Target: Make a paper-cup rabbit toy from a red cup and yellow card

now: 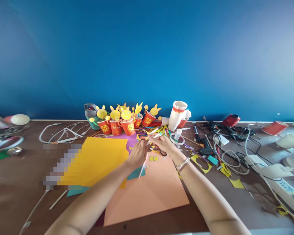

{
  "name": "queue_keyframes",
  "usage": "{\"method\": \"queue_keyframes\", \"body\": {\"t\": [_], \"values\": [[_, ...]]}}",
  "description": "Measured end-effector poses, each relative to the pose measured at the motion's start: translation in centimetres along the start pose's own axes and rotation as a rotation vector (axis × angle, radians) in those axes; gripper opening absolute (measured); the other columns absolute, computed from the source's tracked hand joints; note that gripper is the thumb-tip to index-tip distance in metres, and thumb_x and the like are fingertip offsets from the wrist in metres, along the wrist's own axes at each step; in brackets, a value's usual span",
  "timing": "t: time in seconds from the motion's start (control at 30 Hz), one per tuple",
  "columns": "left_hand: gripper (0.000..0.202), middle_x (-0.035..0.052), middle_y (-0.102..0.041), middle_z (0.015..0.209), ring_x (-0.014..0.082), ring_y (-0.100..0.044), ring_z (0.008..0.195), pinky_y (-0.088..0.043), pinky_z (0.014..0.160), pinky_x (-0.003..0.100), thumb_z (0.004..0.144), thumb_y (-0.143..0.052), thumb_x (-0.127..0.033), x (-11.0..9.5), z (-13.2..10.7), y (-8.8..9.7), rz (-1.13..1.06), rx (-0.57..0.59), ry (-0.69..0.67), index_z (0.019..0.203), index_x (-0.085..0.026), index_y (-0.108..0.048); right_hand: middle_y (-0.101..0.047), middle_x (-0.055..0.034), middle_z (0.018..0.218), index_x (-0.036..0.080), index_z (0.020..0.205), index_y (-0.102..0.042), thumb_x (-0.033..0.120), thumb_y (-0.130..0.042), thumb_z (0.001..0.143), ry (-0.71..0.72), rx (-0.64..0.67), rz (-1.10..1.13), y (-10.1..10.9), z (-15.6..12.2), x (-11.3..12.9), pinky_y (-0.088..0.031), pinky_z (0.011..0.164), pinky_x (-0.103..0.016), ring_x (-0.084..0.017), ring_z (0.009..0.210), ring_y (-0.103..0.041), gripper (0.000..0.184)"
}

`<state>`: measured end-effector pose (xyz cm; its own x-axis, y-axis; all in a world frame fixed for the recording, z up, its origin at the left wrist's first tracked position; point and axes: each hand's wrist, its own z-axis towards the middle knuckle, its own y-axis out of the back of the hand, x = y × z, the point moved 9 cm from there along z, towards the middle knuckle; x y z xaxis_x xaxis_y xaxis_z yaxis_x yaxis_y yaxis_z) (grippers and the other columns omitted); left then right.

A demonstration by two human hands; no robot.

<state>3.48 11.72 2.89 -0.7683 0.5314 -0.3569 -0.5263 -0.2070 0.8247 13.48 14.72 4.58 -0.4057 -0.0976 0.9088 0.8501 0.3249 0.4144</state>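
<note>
My left hand (pixel 138 155) and my right hand (pixel 162 144) are close together above the far edge of a peach card sheet (pixel 147 192). My left hand grips a thin white straw (pixel 142 168) that points down toward the card. My right hand pinches a short white stick (pixel 155 134), and its fingertips nearly meet my left hand. Two small yellow paper circles (pixel 153 158) lie on the peach card just below my hands. A teal paper piece (pixel 136 173) sits under my left wrist. To the left lies a yellow card sheet (pixel 95 161).
Red paper cups with yellow rabbit ears (pixel 127 126), a grey-lidded bottle (pixel 90 114) and white paper cups (pixel 177 114) stand against a blue wall. Paper strips lie behind my hands. A hot glue gun (pixel 205 147), cables and a power strip (pixel 281 186) lie to the right.
</note>
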Motion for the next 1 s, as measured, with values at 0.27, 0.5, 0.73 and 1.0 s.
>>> {"method": "queue_keyframes", "body": {"t": [0.27,0.5,0.73,1.0], "values": [[0.030,0.0081,-0.067,0.095,0.0186,-0.066,0.085,-0.052,0.074,0.031,0.094,-0.028,-0.021,-0.8,-0.2,0.5,-0.315,-0.026,0.003,0.120,-0.019,-0.044,-0.037,0.0071,0.049,0.015,0.087,-0.062,0.054,-0.060,0.078,0.155,-0.057,0.275,-1.0,-0.3,1.5,-0.022,0.039,-0.021,-0.007,0.043,-0.030,0.039],[0.040,0.0038,-0.072,0.091,0.0189,-0.069,0.082,-0.050,0.070,0.027,0.094,-0.033,-0.028,0.0,-0.4,-0.5,-0.323,0.137,0.112,0.134,-0.024,-0.038,-0.037,0.0063,0.048,0.017,0.076,-0.062,0.052,-0.057,0.078,0.093,-0.109,0.294,-0.9,-0.3,1.2,-0.022,0.039,-0.022,-0.008,0.043,-0.033,0.035],[0.035,0.0020,-0.065,0.086,0.0185,-0.064,0.075,-0.046,0.063,0.027,0.084,-0.053,-0.035,1.7,-0.1,0.2,-0.130,0.128,0.234,0.116,-0.022,-0.054,-0.057,0.0005,0.050,0.017,0.077,-0.066,0.049,-0.062,0.074,-0.007,-0.109,0.298,2.2,0.1,0.0,-0.029,0.040,-0.021,-0.013,0.047,-0.051,0.032],[0.014,0.0042,-0.059,0.093,0.0201,-0.058,0.093,-0.042,0.081,0.034,0.079,-0.057,-0.018,0.5,-0.4,-1.9,-0.095,0.250,-0.009,0.081,-0.023,-0.070,-0.051,0.0034,0.048,0.018,0.068,-0.063,0.042,-0.068,0.070,-0.244,-0.208,0.766,0.1,-0.4,-4.5,-0.035,0.043,-0.022,-0.010,0.045,-0.046,0.025]]}}
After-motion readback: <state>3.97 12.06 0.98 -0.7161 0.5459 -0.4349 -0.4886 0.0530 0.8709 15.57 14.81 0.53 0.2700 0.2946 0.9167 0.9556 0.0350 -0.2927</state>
